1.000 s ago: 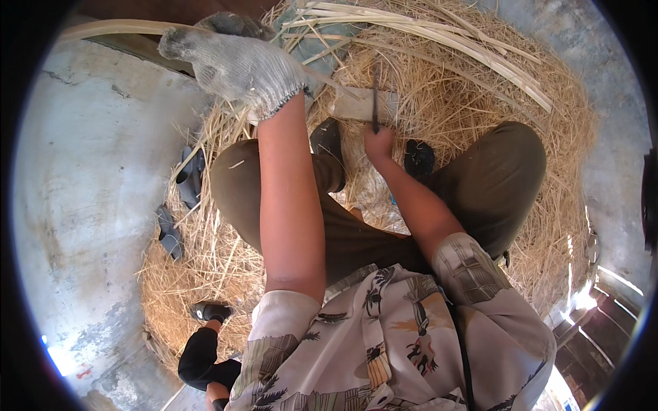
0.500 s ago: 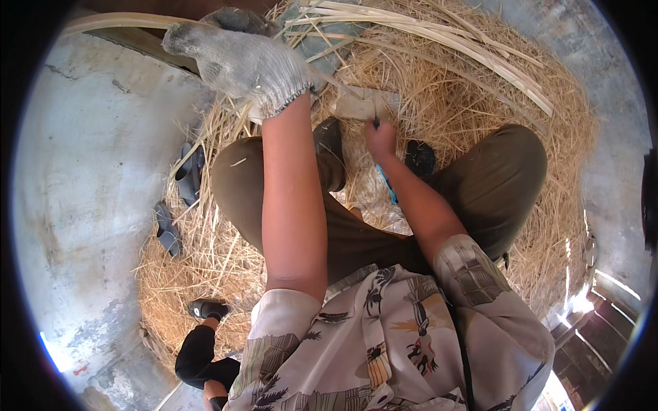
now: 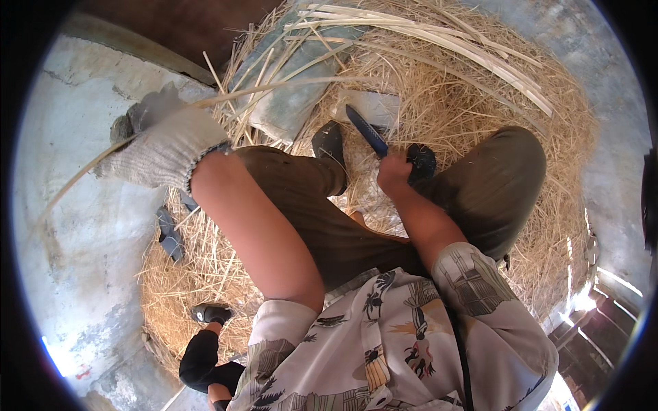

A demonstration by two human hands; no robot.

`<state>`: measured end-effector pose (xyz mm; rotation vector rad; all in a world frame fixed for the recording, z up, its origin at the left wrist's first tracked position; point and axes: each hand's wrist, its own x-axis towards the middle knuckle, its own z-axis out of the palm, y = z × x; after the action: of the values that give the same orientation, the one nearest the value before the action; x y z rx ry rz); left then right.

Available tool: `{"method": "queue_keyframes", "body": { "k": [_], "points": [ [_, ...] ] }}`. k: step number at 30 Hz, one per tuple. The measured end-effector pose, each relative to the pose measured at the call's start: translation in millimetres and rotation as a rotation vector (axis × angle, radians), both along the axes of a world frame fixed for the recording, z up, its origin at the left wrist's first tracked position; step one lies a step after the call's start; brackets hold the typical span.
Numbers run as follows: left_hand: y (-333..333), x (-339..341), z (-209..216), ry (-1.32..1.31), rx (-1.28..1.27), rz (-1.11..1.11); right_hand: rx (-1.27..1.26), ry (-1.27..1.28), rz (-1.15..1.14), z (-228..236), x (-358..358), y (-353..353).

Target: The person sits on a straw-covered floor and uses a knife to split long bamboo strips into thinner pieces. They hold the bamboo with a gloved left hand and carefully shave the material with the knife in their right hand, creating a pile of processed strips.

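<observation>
My left hand, in a grey knitted glove, is raised at the left in front of the wall. Its fingers are closed around a long, thin, pale strip that looks like split bamboo. One end of the strip droops to the lower left; the other reaches right, above the straw-coloured shavings. My bare right hand grips a knife between my knees. The dark blade points up and left, apart from the strip. My fingers hide the knife's handle.
Curly shavings cover the floor around my legs. A bundle of pale strips lies at the far side, near a greenish sack. A pale flat block is behind the knife. Grey footwear and another person's shoe are at left.
My left hand has swung left and nearer, drawing the strip along with it. My right hand has come slightly nearer, and the knife blade now shows plainly.
</observation>
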<state>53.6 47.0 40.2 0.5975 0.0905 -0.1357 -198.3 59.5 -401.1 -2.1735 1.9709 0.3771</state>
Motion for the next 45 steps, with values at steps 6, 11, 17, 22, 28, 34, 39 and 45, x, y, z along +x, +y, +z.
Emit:
{"method": "queue_keyframes", "body": {
  "k": [6,11,17,22,28,34,39,45],
  "points": [
    [-5,13,-6,0.227,-0.066,-0.026,0.201,0.033,0.134,9,-22,30],
    [-11,1,6,0.233,-0.097,-0.056,0.263,0.043,0.171,1,-16,31],
    [-21,-10,-1,0.192,-0.073,-0.124,0.381,0.008,0.113,-2,-10,30],
    [-33,-3,-21,0.115,-0.205,-0.347,0.361,-0.166,0.072,11,5,25],
    [-56,13,-38,0.154,-0.379,-0.595,0.417,-0.397,0.25,79,22,-58],
    [-74,1,-55,0.25,-0.403,-0.64,0.222,-0.392,0.099,276,15,-111],
    [-78,-26,-31,0.377,-0.438,-0.488,0.276,-1.034,-0.032,329,-14,-121],
    [-86,-61,-32,0.221,-0.518,-0.635,0.298,-2.058,-0.356,371,-16,-84]
  ]
}}
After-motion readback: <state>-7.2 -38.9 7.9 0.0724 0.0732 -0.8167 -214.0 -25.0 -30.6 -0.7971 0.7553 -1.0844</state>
